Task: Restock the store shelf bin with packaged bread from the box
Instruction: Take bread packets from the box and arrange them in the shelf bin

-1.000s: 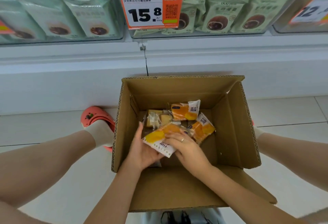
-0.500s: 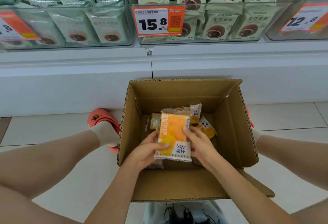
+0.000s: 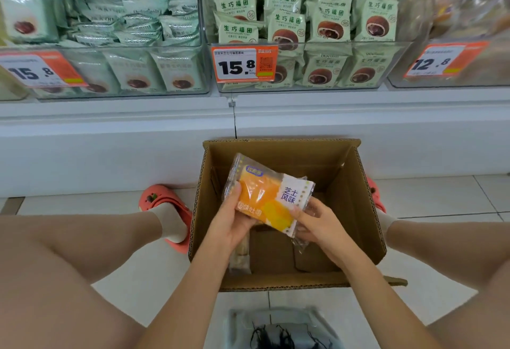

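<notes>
Box [image 3: 356, 199] on tiled floor [image 3: 124, 279] — shelf bins [image 3: 394, 72] behind

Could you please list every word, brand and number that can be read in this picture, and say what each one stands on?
"15.8": middle price tag on the clear bin; its small print is too small to read.
"15.8": left price tag, blurred.
"12.8": right price tag, blurred.
"生巧福团": green packets in the middle bin; the brand line above is too blurred to be sure of.
"芝士风味": bread packet held by left hand and right hand; its other lettering is unreadable.
</notes>
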The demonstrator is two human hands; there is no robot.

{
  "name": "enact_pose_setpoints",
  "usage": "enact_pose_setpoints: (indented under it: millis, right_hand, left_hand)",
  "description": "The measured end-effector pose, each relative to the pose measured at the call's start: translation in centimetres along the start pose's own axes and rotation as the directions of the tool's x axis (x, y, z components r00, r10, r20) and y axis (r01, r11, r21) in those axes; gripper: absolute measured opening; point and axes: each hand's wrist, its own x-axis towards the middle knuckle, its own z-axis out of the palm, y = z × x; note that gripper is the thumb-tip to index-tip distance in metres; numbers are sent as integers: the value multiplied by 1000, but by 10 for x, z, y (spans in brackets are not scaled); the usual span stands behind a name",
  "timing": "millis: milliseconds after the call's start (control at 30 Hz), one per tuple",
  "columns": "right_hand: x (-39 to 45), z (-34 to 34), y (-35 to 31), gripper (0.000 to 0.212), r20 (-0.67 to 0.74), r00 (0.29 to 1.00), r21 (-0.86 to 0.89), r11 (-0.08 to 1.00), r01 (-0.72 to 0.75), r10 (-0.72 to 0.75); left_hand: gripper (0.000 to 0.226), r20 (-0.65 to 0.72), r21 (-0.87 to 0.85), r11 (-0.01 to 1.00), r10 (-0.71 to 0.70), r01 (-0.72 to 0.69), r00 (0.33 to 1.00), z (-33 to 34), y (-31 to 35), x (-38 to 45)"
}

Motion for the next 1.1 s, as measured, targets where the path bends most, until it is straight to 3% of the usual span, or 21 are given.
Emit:
enact_pose_setpoints:
  millis: [100, 200, 267, 333, 400, 433, 500, 567, 633, 667, 700, 767, 900, 1100]
  right_hand:
    - [-5, 13, -23, 36, -127, 983, 173, 973, 155, -134]
    - [-8, 14, -63, 22, -242, 945, 211, 939, 271, -218]
    - [-15, 5, -100, 17, -240, 930, 222, 916, 334, -280]
    - [-24, -10, -145, 15, -243, 899, 224, 880, 418, -365]
    - [-35, -29, -197, 19, -265, 836, 181, 827, 533, -481]
    - [-42, -38, -225, 24, -273, 794, 144, 793, 592, -543]
    - [-56, -58, -283, 27, -320, 699, 68, 720, 691, -640]
    - [-67, -78, -343, 22, -372, 600, 13, 642, 766, -708]
    - [-75, -93, -401, 27, -418, 489, -53, 558, 828, -766]
    - [-76, -98, -429, 32, -433, 434, -103, 522, 847, -790]
    - [-76, -103, -454, 33, -438, 395, -160, 502, 850, -808]
    - [-64, -111, -500, 32, -433, 348, -261, 485, 835, -831]
    - [-18, -113, -566, 35, -402, 341, -417, 502, 758, -850]
    - [68, -109, -623, 37, -289, 447, -530, 530, 662, -847]
  left_hand:
    - [52, 129, 136, 985, 87, -104, 988, 32, 15, -2]
    - [54, 302, 243, 935, 179, -258, 936, 67, 44, -8]
    - [37, 357, 350, 865, 231, -359, 905, 94, 70, -17]
    - [26, 364, 460, 756, 318, -465, 876, 133, 98, -32]
    - [28, 362, 564, 576, 471, -591, 804, 175, 122, -48]
    - [34, 392, 613, 411, 583, -675, 711, 195, 133, -54]
    - [40, 583, 654, -132, 716, -745, 384, 232, 154, -66]
    - [36, 798, 518, -645, 602, -562, 45, 269, 182, -77]
    - [26, 929, 263, -918, 324, -297, -180, 307, 208, -76]
    - [24, 951, 165, -971, 203, -175, -231, 326, 219, -73]
    - [26, 963, 120, -989, 137, -84, -233, 345, 228, -67]
    - [39, 979, 141, -989, 134, 39, -152, 377, 245, -51]
    - [60, 977, 210, -957, 211, 199, -16, 405, 271, -16]
    - [56, 975, 183, -968, 156, 169, -161, 401, 277, 6]
